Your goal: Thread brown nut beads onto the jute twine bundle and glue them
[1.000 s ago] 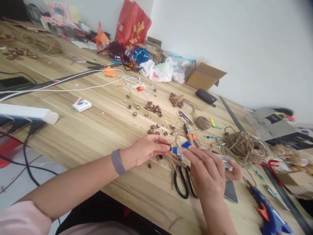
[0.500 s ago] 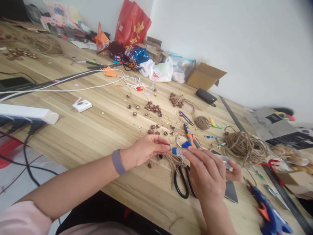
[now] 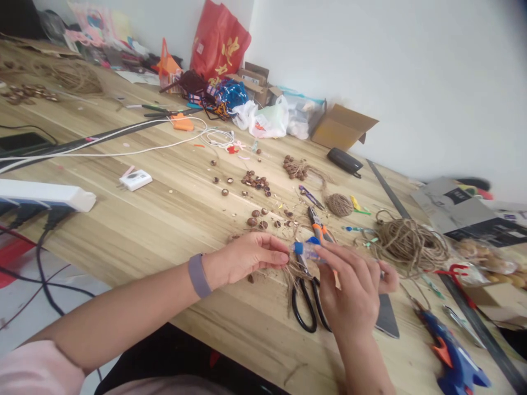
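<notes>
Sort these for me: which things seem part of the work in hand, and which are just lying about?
Seemingly part of the work:
small bottle, held in the right hand
brown shells, near the left hand

Probably just lying about:
red bag
white charger
power strip
cardboard box

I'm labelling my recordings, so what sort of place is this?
Probably a craft workspace, though whether at home or in a workshop I can't tell. A coil of twine, orange-handled pliers and what looks like a blue glue gun lie on the wooden table.
</notes>
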